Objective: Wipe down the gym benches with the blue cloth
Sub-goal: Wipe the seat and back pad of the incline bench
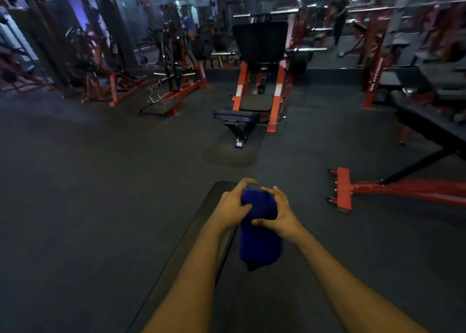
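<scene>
Both my hands hold the blue cloth (259, 229) in front of me, bunched into a hanging roll. My left hand (233, 205) grips its upper left side with curled fingers. My right hand (278, 213) grips its upper right side, thumb across the front. Below my arms a long black bench pad (191, 247) runs away from me; its near part is hidden by my left forearm. A second black bench (428, 126) on a red frame stands at the right.
A red leg press machine (259, 80) with a black seat stands straight ahead. More red and black machines line the left and back. A red bench foot (343, 189) lies on the dark rubber floor (88, 181) to the right.
</scene>
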Demonstrator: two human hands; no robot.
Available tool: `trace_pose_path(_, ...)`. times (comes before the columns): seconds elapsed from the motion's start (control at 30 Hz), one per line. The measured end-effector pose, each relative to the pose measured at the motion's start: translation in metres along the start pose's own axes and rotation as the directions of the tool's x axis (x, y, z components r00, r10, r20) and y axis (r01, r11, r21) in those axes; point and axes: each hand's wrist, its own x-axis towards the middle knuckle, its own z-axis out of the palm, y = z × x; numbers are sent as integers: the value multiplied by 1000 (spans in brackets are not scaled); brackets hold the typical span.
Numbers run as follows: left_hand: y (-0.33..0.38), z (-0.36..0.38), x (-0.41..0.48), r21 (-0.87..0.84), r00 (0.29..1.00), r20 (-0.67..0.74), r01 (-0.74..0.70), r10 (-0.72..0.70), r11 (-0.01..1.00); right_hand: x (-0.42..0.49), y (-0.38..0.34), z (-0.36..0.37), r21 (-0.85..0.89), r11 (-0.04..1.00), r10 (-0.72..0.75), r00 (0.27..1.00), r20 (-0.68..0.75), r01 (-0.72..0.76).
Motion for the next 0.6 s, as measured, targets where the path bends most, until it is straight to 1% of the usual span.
trace_pose_path(0.07,26,2,-16,45,996,73,-58,55,997,-33,-5,-19,92,996,14,999,-29,-11)
trace_pose_path(0.1,38,4,-23,67,992,105,-79,71,995,-48,-6,-29,91,996,14,999,-53,-9)
trace_pose_path(0.2,73,16,-31,133,980,186,-95,69,987,-88,-7,-65,-31,998,43,988,-148,-48)
trace_pose_path(0.33,123,45,-21,278,973,225,-121,58,953,-129,-12,-125,-180,976,83,972,-220,-124)
trace_pose_path(0.43,158,74,-6,378,971,240,-116,24,918,-158,-24,-176,-173,978,66,959,-275,-117)
trace_pose_path(0.5,181,98,4,418,958,288,-108,-19,902,-180,-31,-221,-163,983,32,947,-321,-88)
trace_pose_path(0.57,203,125,13,458,943,332,-135,-29,878,-203,-33,-274,-187,981,-11,937,-349,-58)
trace_pose_path(0.6,208,134,15,484,940,342,-170,-7,858,-210,-31,-293,-198,979,-21,938,-346,-51)
